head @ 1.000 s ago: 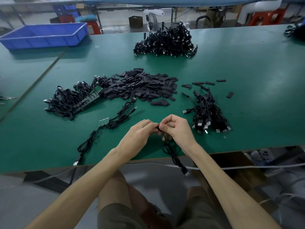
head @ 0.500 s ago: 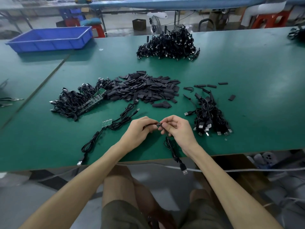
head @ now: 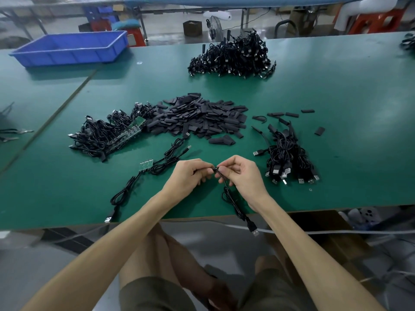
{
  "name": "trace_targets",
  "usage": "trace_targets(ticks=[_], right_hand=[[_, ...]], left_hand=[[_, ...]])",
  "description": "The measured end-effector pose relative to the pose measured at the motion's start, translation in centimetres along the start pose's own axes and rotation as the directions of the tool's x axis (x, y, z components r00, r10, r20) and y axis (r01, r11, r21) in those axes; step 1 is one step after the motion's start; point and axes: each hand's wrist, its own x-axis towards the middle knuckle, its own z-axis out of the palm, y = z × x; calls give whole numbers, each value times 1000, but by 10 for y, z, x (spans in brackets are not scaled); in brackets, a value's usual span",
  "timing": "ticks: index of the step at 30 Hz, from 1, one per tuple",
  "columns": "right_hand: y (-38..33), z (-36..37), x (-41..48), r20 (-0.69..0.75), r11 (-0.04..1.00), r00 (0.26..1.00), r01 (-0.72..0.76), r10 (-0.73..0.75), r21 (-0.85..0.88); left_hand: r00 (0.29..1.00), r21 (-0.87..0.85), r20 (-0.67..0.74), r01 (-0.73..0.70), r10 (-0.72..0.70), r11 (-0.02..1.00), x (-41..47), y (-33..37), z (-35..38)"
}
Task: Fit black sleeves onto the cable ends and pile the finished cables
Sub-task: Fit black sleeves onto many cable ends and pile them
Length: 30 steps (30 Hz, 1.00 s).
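My left hand (head: 190,173) and my right hand (head: 241,173) meet above the table's near edge. Both pinch the top end of one black cable (head: 233,203); what the left fingers cover there is hidden. The cable's USB plug (head: 253,228) hangs below the table edge. A heap of flat black sleeves (head: 202,117) lies in the middle of the green table (head: 336,90). Left of it sits a bundle of cables with green boards (head: 107,135). A smaller pile of cables (head: 289,160) lies right of my hands.
A large cable heap (head: 231,57) sits at the far side. Two loose cables with a small board (head: 146,166) lie left of my hands. A blue bin (head: 69,49) stands at the back left. A few stray sleeves (head: 318,131) are scattered on the right.
Both hands have risen slightly and drawn a little apart, still pinching the cable end. The hanging plug has swung a bit.
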Motion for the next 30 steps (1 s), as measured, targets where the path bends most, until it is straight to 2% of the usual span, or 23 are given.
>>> trace_targets(ticks=[6,16,30], right_hand=[[-1,1,-1,5,999,1000,-14,15,-28],[-1,3,0,-7,999,1000,-22,21,-48],[-3,2,-2,1,997,999,-38,38,-67]], left_hand=[[1000,-15,23,14,-14,1000,-1,1,-1],[992,-157,92,95,-81,983,2,-3,-4],[995,-155,99,31,-15,987,0,-5,-3]])
